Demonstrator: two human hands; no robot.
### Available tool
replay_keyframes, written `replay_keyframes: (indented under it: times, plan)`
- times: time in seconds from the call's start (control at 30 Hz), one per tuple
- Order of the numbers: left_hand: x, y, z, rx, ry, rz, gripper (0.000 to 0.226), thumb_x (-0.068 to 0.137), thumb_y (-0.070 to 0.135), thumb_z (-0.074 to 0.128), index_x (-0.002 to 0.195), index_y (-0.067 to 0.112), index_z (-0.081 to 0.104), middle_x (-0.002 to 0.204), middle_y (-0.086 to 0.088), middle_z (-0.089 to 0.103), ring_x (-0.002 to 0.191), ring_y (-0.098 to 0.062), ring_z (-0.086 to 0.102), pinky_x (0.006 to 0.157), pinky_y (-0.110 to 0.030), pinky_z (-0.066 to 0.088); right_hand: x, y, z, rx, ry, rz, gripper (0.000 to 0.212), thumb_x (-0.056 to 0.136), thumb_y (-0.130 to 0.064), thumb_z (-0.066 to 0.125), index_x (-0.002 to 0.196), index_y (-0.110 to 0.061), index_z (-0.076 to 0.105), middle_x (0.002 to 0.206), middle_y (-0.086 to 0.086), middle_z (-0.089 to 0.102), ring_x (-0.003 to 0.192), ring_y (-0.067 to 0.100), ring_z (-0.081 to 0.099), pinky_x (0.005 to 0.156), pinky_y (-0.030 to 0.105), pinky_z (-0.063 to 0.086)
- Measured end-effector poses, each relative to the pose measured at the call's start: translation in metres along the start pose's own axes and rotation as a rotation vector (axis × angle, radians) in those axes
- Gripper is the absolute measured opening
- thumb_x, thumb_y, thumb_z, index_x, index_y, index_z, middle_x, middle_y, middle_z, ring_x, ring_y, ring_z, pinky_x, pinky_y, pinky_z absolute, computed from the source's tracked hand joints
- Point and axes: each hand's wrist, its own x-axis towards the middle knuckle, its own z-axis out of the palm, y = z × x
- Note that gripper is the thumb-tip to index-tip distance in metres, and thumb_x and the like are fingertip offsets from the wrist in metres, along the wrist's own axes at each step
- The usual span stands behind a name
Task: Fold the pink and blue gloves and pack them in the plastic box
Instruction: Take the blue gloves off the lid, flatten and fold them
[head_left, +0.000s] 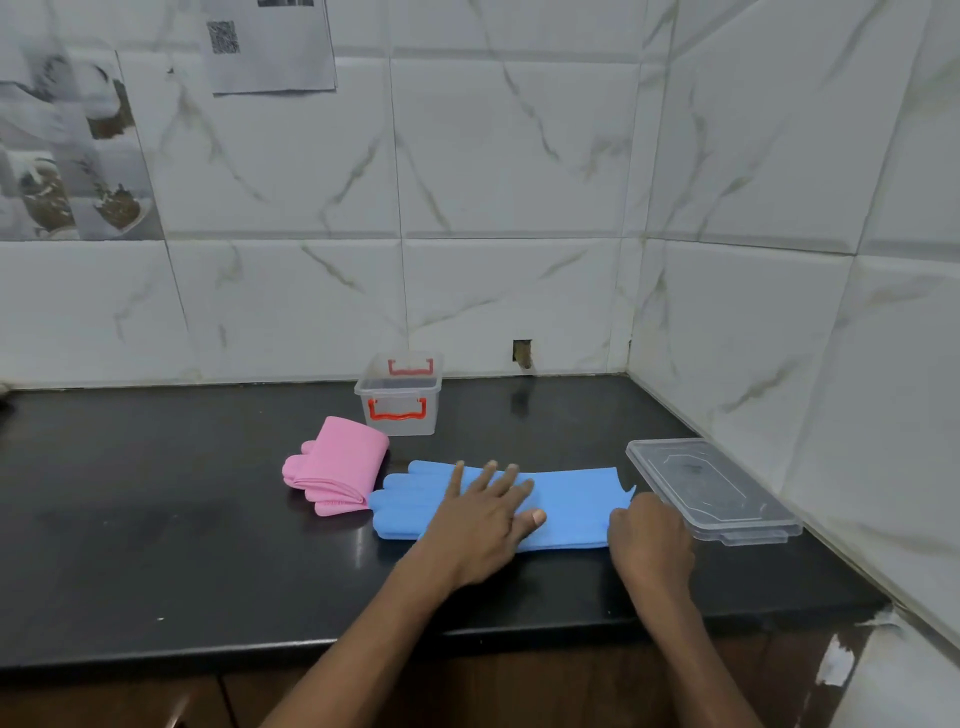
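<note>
Two smooth blue gloves (566, 499) lie stacked flat on the glossy black counter (156, 519); left hand (483, 519) presses them, fingers spread, right hand (649, 540) pinches the cuffs. Pink gloves (337, 467) sit folded beside one clear box (400, 397), its lid (711, 488) apart.

Single head-worn wide-angle view, which looked forward and down from the near edge of the black countertop (156, 519) toward the far tiled wall (519, 182), at arm's reach.
</note>
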Motion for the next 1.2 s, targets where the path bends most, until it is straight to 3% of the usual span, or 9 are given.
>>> replay_keyframes:
  times: [0.2, 0.37, 0.53, 0.7, 0.8, 0.9, 1.0, 1.07, 1.2]
  plan:
    - [-0.001, -0.012, 0.012, 0.076, -0.149, -0.069, 0.071, 0.092, 0.070, 0.010, 0.155, 0.037, 0.001, 0.165, 0.002, -0.004, 0.152, -0.020, -0.008, 0.118, -0.056, -0.013, 0.002, 0.009, -0.003, 0.390, -0.083, 0.075, 0.034, 0.084, -0.035, 0.066, 0.079, -0.002, 0.059, 0.055, 0.010, 0.066, 0.043, 0.021, 0.064, 0.050, 0.028, 0.050]
    - [0.011, -0.017, -0.001, 0.090, -0.282, -0.036, 0.073, 0.090, 0.075, 0.016, 0.153, 0.044, -0.004, 0.165, 0.001, -0.008, 0.151, -0.021, -0.009, 0.119, -0.056, -0.011, -0.003, -0.003, 0.000, 0.710, -0.102, 0.179, 0.032, 0.076, -0.021, 0.075, 0.092, 0.002, 0.060, 0.076, 0.016, 0.070, 0.044, 0.025, 0.068, 0.052, 0.043, 0.061]
    - [0.010, -0.015, -0.001, 0.106, -0.287, 0.018, 0.060, 0.094, 0.068, 0.014, 0.148, 0.054, -0.007, 0.164, 0.000, -0.013, 0.151, -0.023, -0.014, 0.115, -0.061, -0.015, -0.016, -0.024, 0.009, 0.454, 0.038, 0.121, 0.037, 0.079, -0.011, 0.067, 0.107, -0.008, 0.043, 0.103, 0.022, 0.065, 0.089, 0.040, 0.065, 0.067, 0.033, 0.045]
    - [0.018, -0.003, -0.009, -0.007, -0.297, 0.050, 0.053, 0.098, 0.051, 0.026, 0.150, 0.049, 0.018, 0.165, -0.004, 0.006, 0.152, -0.021, 0.000, 0.118, -0.059, -0.008, -0.037, -0.043, 0.018, 0.475, 0.069, -0.142, 0.037, 0.086, 0.001, 0.052, 0.118, -0.015, 0.045, 0.102, 0.022, 0.066, 0.089, 0.041, 0.064, 0.070, 0.039, 0.048]
    - [0.018, -0.003, -0.025, -0.433, -0.222, -0.100, 0.040, 0.099, 0.035, 0.035, 0.131, 0.023, 0.055, 0.138, -0.013, 0.051, 0.134, -0.029, 0.042, 0.113, -0.050, 0.027, -0.043, -0.043, 0.029, 0.270, -0.035, -0.412, 0.044, 0.088, -0.001, 0.046, 0.128, -0.018, 0.053, 0.098, 0.020, 0.068, 0.088, 0.038, 0.064, 0.073, 0.040, 0.048]
    - [0.020, -0.014, -0.033, -0.936, -0.085, -0.402, 0.040, 0.092, 0.040, 0.043, 0.067, 0.030, 0.072, 0.073, 0.009, 0.067, 0.072, 0.003, 0.064, 0.072, -0.024, 0.048, -0.043, -0.044, 0.036, 0.100, -0.080, -0.504, 0.050, 0.091, -0.006, 0.041, 0.138, -0.023, 0.047, 0.112, 0.012, 0.066, 0.095, 0.032, 0.062, 0.076, 0.035, 0.045]
    - [0.034, -0.020, -0.033, -1.213, 0.009, -0.511, 0.050, 0.092, 0.055, 0.040, 0.074, 0.024, 0.074, 0.087, 0.001, 0.073, 0.077, -0.009, 0.062, 0.080, -0.025, 0.045, -0.043, -0.046, 0.040, -0.057, -0.157, -0.574, 0.050, 0.090, -0.003, 0.039, 0.137, -0.022, 0.045, 0.129, 0.004, 0.056, 0.112, 0.025, 0.055, 0.089, 0.033, 0.043]
    - [0.044, -0.015, -0.035, -1.205, 0.092, -0.540, 0.058, 0.091, 0.062, 0.045, 0.091, 0.009, 0.068, 0.080, -0.004, 0.064, 0.072, -0.017, 0.056, 0.075, -0.031, 0.044, -0.042, -0.047, 0.042, -0.170, -0.217, -0.635, 0.051, 0.088, 0.000, 0.042, 0.135, -0.020, 0.045, 0.135, 0.003, 0.050, 0.121, 0.023, 0.047, 0.101, 0.033, 0.036]
    - [0.057, -0.007, -0.028, -0.814, 0.163, -0.547, 0.037, 0.079, 0.046, 0.074, 0.074, 0.014, 0.056, 0.066, 0.002, 0.046, 0.065, -0.014, 0.050, 0.057, -0.028, 0.042, -0.041, -0.048, 0.042, -0.177, -0.296, -0.696, 0.057, 0.086, 0.002, 0.045, 0.137, -0.022, 0.045, 0.136, -0.002, 0.048, 0.129, 0.019, 0.041, 0.117, 0.038, 0.018]
